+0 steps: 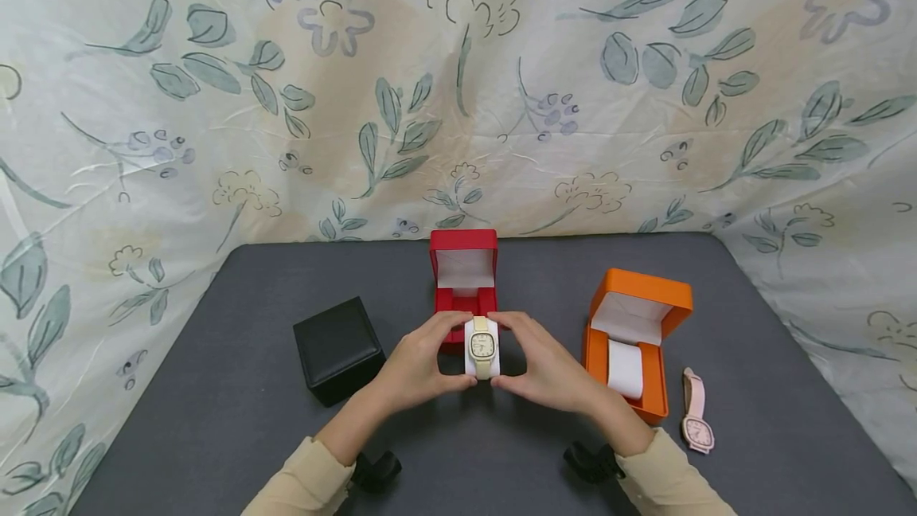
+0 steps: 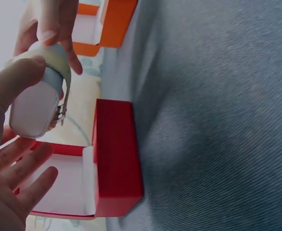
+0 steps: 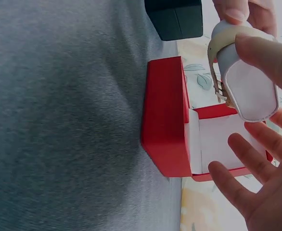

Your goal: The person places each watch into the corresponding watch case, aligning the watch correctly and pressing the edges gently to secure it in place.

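Observation:
A cream-strapped wristwatch (image 1: 483, 345) is wrapped round a white watch cushion (image 2: 32, 110), its square dial facing up in the head view. My left hand (image 1: 415, 361) pinches one end of the cushion between thumb and fingers. At the opposite end, my right hand (image 1: 548, 365) grips it the same way. Both wrist views show the cushion raised off the table, with the metal buckle (image 3: 221, 91) of the strap showing beside it. Just beyond the hands stands an open red watch box (image 1: 463, 241), its white-lined lid upright and its front part hidden by the hands and cushion.
A closed black box (image 1: 338, 349) stands to the left. On the right is an open orange box (image 1: 648, 293) with a white cushion (image 1: 626, 369) inside. Beside it lies a pink watch (image 1: 696, 412). A floral cloth (image 1: 458, 102) hangs behind the grey table (image 1: 236, 388).

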Available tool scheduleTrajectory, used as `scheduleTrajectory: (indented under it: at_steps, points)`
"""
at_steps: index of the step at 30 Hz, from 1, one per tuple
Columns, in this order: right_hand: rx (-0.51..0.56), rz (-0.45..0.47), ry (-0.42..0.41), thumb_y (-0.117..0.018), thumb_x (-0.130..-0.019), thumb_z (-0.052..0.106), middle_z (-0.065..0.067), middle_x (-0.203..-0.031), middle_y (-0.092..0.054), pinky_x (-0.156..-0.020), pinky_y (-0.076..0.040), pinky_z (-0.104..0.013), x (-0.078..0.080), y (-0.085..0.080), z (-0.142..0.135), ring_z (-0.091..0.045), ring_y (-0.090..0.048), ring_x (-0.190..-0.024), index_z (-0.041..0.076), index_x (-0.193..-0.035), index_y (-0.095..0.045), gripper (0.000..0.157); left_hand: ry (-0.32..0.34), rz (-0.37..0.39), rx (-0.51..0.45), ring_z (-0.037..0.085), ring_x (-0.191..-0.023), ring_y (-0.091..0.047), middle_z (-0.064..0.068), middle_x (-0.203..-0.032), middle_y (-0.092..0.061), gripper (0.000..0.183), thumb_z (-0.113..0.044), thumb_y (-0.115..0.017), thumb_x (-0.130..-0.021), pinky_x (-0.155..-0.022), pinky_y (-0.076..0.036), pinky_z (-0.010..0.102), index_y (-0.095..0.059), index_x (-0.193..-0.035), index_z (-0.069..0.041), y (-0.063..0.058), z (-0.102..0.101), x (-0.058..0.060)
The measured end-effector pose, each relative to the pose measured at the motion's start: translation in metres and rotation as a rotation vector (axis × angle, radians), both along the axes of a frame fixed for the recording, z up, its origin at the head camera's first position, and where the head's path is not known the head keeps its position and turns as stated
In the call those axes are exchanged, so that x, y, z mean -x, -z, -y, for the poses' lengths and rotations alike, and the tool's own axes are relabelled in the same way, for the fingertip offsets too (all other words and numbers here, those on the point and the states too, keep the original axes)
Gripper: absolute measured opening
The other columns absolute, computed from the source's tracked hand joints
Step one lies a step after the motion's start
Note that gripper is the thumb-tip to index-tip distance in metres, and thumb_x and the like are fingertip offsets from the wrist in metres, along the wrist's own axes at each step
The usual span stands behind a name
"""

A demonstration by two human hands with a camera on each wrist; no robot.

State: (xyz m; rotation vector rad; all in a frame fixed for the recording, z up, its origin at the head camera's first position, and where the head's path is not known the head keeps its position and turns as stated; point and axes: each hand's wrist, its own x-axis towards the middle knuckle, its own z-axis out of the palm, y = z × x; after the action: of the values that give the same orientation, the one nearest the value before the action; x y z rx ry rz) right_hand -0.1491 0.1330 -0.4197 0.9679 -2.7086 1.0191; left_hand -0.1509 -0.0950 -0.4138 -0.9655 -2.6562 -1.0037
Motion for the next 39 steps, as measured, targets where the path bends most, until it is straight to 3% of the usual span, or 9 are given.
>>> scheduleTrajectory:
  at_steps: [9,27,39]
  points:
    - [-0.014,-0.003,0.016,-0.081,-0.069,0.025,-0.001,-0.132,-0.045,-0.094,-0.046,-0.039,0.014,-0.004,0.005,-0.023,-0.046,-0.115,0.012,-0.137,-0.037,0.082,-0.031,0.026,0.052,0.023,-0.106,-0.055,0.002,-0.126,-0.051,0.075,-0.029,-0.082,-0.066,-0.086,-0.05,0.034,-0.045,-0.129,-0.013,-0.011,0.0,0.012]
    - [-0.051,0.035,0.052,-0.079,-0.071,0.023,-0.008,-0.13,-0.047,-0.091,-0.046,-0.042,0.045,-0.011,0.018,-0.026,-0.047,-0.111,0.01,-0.135,-0.039,0.076,-0.085,0.114,0.079,0.022,-0.103,-0.055,0.003,-0.121,-0.054,0.068,-0.025,-0.079,-0.07,-0.079,-0.053,0.034,-0.046,-0.128,-0.014,-0.018,0.002,0.044]
    - [-0.064,0.078,0.064,-0.078,-0.072,0.024,-0.006,-0.124,-0.05,-0.088,-0.046,-0.039,0.059,-0.005,0.023,-0.02,-0.047,-0.105,0.011,-0.132,-0.043,0.071,-0.135,0.147,0.121,0.023,-0.1,-0.056,0.005,-0.121,-0.054,0.068,-0.027,-0.079,-0.07,-0.077,-0.053,0.037,-0.048,-0.127,-0.011,-0.01,0.001,0.055]
